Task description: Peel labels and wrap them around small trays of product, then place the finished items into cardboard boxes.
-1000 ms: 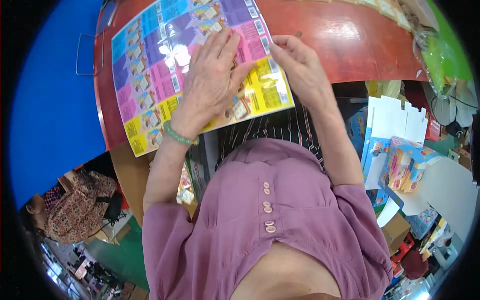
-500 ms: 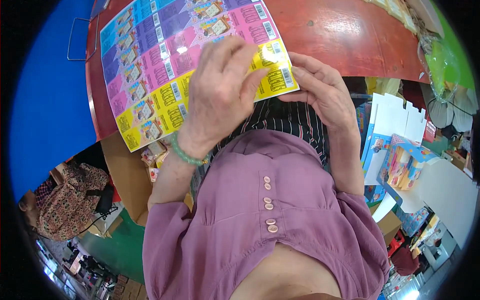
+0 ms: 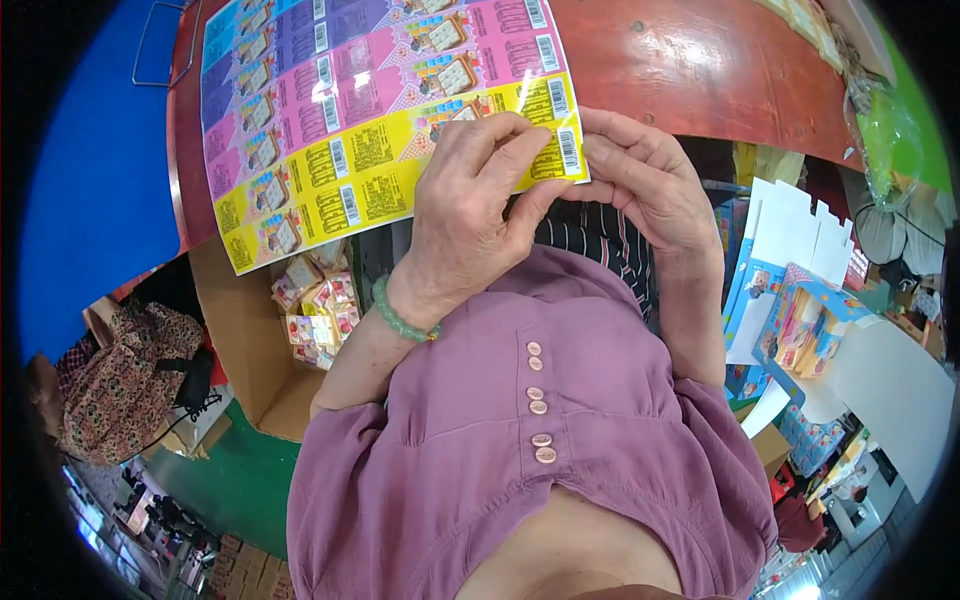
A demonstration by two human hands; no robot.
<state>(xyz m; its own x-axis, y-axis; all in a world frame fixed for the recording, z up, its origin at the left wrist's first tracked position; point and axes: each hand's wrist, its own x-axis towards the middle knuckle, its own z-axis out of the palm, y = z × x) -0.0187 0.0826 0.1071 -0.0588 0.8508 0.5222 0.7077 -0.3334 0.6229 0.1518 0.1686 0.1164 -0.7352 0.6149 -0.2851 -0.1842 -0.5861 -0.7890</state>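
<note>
A large glossy sheet of printed labels (image 3: 365,150), in yellow, pink, purple and blue rows, lies over the red tabletop with its near edge overhanging. At its near right corner, my right hand (image 3: 650,185) grips the edge between thumb and fingers. My left hand (image 3: 475,205), with a green bead bracelet (image 3: 395,312) at the wrist, is closed on the same corner. Its bent fingers rest on the yellow row and its thumb is at the near edge. Whether a single label is lifted there, I cannot tell.
An open cardboard box (image 3: 235,330) holding small wrapped packets (image 3: 320,305) stands below the table at left. The red table (image 3: 690,60) reaches away ahead. To the right are white-and-blue cartons (image 3: 790,250), one with packets inside. A clear plastic bag (image 3: 880,140) hangs at far right.
My left hand has moved right from over the sheet to its near right corner. The sheet has shifted slightly away from me, uncovering more of the box's packets. My right hand stays at the corner.
</note>
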